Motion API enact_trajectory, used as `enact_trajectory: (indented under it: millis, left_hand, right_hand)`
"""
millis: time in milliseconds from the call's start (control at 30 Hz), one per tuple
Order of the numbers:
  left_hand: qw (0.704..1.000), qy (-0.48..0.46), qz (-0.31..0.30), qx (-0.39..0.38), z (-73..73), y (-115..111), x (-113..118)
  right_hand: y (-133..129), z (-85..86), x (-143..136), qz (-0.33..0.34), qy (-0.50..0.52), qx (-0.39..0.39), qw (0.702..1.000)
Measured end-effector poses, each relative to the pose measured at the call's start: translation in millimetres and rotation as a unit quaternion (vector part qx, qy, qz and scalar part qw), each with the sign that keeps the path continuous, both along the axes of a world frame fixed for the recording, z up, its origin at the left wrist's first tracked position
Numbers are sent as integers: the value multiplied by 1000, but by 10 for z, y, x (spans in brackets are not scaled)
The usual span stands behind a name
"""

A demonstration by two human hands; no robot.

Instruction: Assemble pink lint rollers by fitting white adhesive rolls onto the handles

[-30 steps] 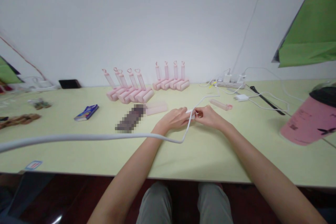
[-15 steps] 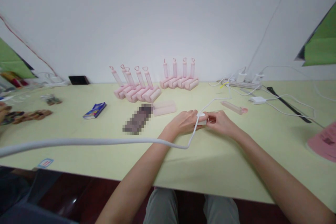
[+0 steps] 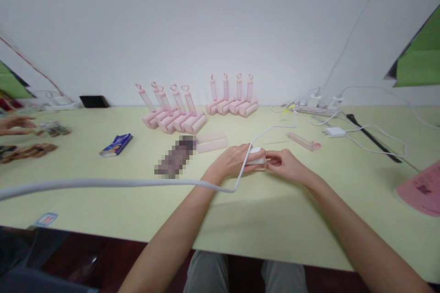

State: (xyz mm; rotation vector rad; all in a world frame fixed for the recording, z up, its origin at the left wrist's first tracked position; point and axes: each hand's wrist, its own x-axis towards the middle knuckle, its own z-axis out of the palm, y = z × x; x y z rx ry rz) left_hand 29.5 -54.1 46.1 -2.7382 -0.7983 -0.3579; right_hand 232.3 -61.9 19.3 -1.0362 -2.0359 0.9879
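My left hand [image 3: 233, 161] is wrapped round a small white box-like piece [image 3: 255, 152] with a clear, pinkish lower part. At the right end of this piece, the curled, pinched fingers of my right hand [image 3: 287, 165] touch it; what lies between their tips is hidden. A white cable [image 3: 243, 165] crosses the view in front of my left hand. Nearest beyond my right hand lies a clear pinkish tube [image 3: 302, 141] with a pink round end. Pale pink translucent cases [image 3: 211, 142] lie beyond my left hand, beside a pixelated flat object [image 3: 175, 158].
Along the wall stand two groups of pink cylinders [image 3: 195, 122] bearing upright slim tubes with heart-shaped loops. A blue packet [image 3: 117, 144] lies left. A power strip [image 3: 316, 110], charger [image 3: 334, 132], black strap [image 3: 373, 137] and pink item [image 3: 421, 187] are right. Another person's hand [image 3: 15, 125] is far left.
The view has shifted slightly right, so things sit further left. More of the clear, pinkish part of the white piece shows between my hands. The other person's hand has come into view.
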Motion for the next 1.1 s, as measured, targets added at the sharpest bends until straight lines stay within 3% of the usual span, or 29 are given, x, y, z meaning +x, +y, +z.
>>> enact_trajectory:
  millis: [133, 233, 367, 533, 667, 733, 800, 933, 1000, 1100]
  left_hand:
    - [999, -19, 39, 30, -89, 74, -32]
    - [998, -12, 27, 63, -157, 115, -58]
    - [997, -8, -2, 81, -165, 109, -57]
    - [998, 33, 24, 51, -84, 45, 51]
    - [997, 56, 52, 15, -125, 93, 91]
    - [996, 53, 74, 3, -189, 150, 75]
    - [995, 40, 92, -3, -249, 204, 50]
    - [994, 4, 106, 0, -289, 258, 16]
    - [995, -2, 98, -4, -278, 258, 12]
    - [997, -5, 78, -10, -259, 247, 13]
  right_hand:
    - [48, -44, 2, 16, 25, -9, 1000]
    - [97, -111, 10, -5, 26, 8, 1000]
    - [197, -221, 72, -145, -35, 98, 984]
    - [330, -334, 294, -338, -143, 154, 917]
    - [353, -348, 375, -403, -179, 212, 872]
    - [335, -326, 319, -401, -160, 251, 866]
    - [314, -309, 212, -358, -116, 257, 890]
    - [303, -346, -10, -164, -10, 136, 977]
    - [312, -376, -63, -119, 33, 82, 989]
    - [329, -394, -51, -107, 71, 46, 991]
